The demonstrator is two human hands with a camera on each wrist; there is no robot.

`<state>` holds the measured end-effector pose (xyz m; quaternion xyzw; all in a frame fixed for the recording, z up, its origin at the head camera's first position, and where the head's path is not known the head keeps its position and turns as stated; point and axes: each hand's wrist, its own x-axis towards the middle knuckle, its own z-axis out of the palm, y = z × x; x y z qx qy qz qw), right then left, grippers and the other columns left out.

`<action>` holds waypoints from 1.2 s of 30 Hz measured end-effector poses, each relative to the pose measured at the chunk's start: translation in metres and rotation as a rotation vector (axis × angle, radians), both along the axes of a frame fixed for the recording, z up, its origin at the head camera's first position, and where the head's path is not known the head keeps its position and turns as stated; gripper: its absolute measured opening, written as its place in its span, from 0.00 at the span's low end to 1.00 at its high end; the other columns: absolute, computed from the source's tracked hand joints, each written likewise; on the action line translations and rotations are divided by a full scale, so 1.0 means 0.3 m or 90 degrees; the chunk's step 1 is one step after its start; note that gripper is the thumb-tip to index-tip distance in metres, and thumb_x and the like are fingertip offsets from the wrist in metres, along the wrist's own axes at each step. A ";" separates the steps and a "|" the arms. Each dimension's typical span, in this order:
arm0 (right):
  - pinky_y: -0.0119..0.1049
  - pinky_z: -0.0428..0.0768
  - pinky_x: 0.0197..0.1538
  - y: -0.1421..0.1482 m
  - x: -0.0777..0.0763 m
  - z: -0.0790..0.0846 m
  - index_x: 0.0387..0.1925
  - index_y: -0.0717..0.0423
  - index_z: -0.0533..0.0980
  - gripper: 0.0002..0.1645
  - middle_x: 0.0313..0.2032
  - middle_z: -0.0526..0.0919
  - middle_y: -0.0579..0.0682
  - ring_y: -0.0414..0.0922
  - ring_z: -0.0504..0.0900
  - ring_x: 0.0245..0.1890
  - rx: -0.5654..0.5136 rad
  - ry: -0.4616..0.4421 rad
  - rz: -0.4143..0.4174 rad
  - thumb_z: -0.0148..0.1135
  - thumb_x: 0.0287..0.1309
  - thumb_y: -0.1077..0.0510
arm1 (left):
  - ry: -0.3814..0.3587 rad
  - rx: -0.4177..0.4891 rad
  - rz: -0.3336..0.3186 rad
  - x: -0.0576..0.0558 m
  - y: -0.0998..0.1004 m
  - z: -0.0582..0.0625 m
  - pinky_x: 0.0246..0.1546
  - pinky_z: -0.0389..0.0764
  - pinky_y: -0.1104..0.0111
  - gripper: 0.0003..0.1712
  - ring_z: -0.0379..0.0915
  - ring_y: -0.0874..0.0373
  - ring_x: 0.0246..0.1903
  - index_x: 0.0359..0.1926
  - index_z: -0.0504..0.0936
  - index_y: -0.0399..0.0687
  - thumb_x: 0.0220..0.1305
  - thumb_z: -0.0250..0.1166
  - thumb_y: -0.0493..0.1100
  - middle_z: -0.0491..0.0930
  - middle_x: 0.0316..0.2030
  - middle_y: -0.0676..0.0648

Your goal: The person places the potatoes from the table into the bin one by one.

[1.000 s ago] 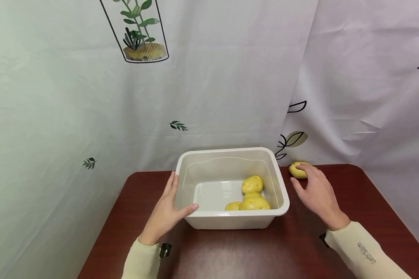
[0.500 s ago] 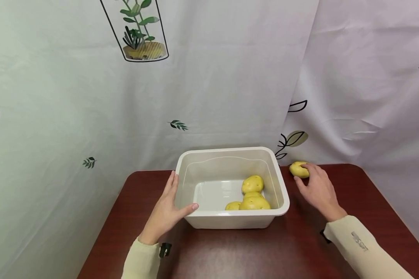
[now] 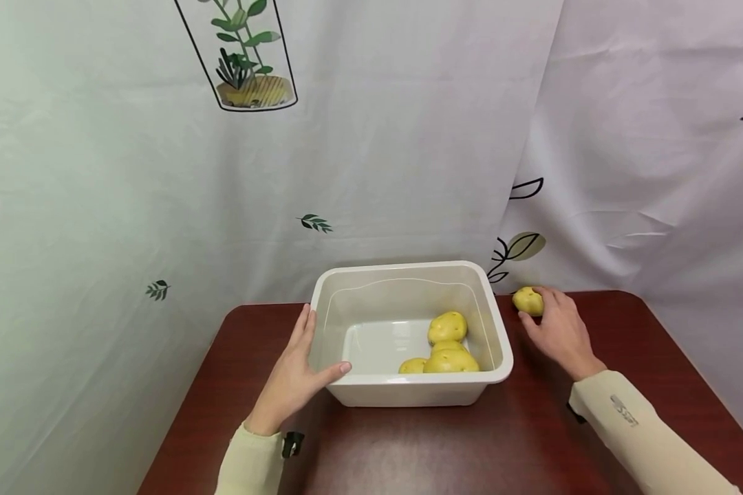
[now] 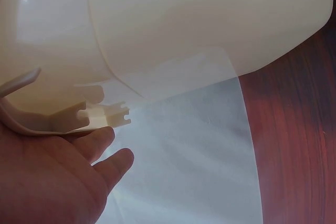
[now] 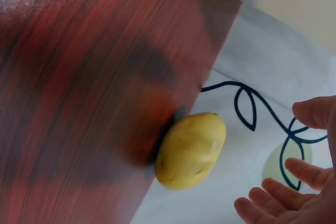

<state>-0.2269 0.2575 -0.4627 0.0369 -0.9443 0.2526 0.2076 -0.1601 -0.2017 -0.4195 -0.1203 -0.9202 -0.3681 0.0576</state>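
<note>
My left hand (image 3: 291,385) rests at the left front corner of a white plastic bin (image 3: 408,393). Its thumb lies over the front rim and its straight fingers run along the left side; in the left wrist view two fingertips (image 4: 124,157) show beneath the rim. At the far right of the table, my right hand (image 3: 562,335) reaches around a yellow potato (image 3: 526,301), overlapping it in the head view. The right wrist view shows a gap between this potato (image 5: 190,150) and the spread, slightly bent fingers (image 5: 286,195).
Several potatoes (image 3: 448,328) lie inside the bin, towards its right side. A dark red wooden table (image 3: 384,454) bears the bin, and a white cloth with plant prints (image 3: 408,172) hangs behind the far edge.
My right hand has shifted slightly around the potato, its forearm swinging a little to the left. The left hand, the bin and the potatoes stay where they were.
</note>
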 end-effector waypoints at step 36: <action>0.71 0.67 0.55 0.054 -0.154 -0.108 0.67 0.73 0.60 0.42 0.64 0.58 0.78 0.75 0.59 0.60 0.017 -0.146 -0.045 0.64 0.58 0.56 | -0.002 0.001 -0.001 0.001 0.002 -0.001 0.67 0.61 0.45 0.65 0.49 0.48 0.76 0.80 0.44 0.45 0.56 0.71 0.67 0.36 0.79 0.58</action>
